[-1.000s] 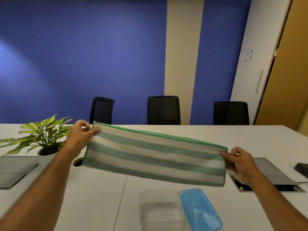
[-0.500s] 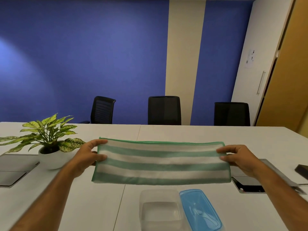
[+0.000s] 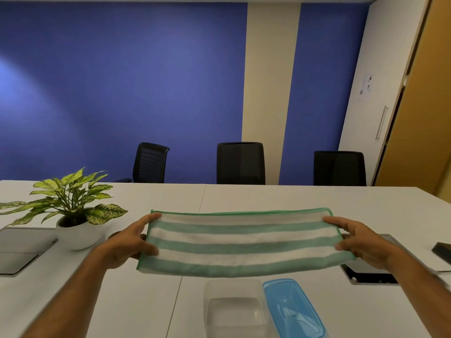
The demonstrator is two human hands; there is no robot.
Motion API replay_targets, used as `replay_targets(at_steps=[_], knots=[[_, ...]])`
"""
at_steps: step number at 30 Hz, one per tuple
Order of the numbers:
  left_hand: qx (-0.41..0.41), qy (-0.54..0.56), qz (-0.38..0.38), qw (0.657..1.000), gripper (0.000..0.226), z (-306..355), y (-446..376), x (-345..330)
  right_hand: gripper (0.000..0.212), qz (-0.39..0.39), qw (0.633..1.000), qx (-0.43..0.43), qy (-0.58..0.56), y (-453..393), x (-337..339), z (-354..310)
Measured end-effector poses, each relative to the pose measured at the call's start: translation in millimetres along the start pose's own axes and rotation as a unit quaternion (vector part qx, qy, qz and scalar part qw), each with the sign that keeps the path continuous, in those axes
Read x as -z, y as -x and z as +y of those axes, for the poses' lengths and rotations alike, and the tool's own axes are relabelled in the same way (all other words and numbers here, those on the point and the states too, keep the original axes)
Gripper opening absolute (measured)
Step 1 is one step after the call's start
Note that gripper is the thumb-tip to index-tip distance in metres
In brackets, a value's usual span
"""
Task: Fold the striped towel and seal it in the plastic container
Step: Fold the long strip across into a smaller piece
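The green-and-white striped towel [image 3: 241, 242] is folded into a long band and stretched level above the white table [image 3: 292, 198]. My left hand [image 3: 131, 242] grips its left end and my right hand [image 3: 358, 240] grips its right end. Just below the towel, near the table's front edge, stands the clear plastic container [image 3: 234, 308], open and with nothing in it. Its blue lid [image 3: 292, 308] lies beside it on the right, touching its side.
A potted plant [image 3: 70, 215] in a white pot stands at the left. Grey flaps [image 3: 17, 250] lie in the table at far left, and an open cable box [image 3: 371, 276] at the right. A dark phone [image 3: 441, 252] lies at the right edge. Three black chairs [image 3: 240, 163] line the far side.
Both hands have brought the towel down and level, from a tilted hold in the air to low over the table just behind the container.
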State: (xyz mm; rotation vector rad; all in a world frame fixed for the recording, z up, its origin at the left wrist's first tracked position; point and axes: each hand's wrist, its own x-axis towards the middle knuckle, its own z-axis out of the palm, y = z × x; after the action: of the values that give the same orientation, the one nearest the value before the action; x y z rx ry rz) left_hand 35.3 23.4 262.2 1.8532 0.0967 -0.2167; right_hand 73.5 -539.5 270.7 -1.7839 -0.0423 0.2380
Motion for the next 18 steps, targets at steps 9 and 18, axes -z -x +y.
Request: replay_targets(at_steps=[9,18], knots=[[0.021,0.021,-0.043,0.999,0.092,-4.1,3.7,0.4,0.072,-0.013,0.997,-0.013,-0.081,8.9,3.6,6.6],[0.006,-0.007,-0.017,1.0,0.089,18.9,-3.2,-23.4,0.072,0.014,1.0,0.012,-0.009,1.7,-16.6,-12.6]])
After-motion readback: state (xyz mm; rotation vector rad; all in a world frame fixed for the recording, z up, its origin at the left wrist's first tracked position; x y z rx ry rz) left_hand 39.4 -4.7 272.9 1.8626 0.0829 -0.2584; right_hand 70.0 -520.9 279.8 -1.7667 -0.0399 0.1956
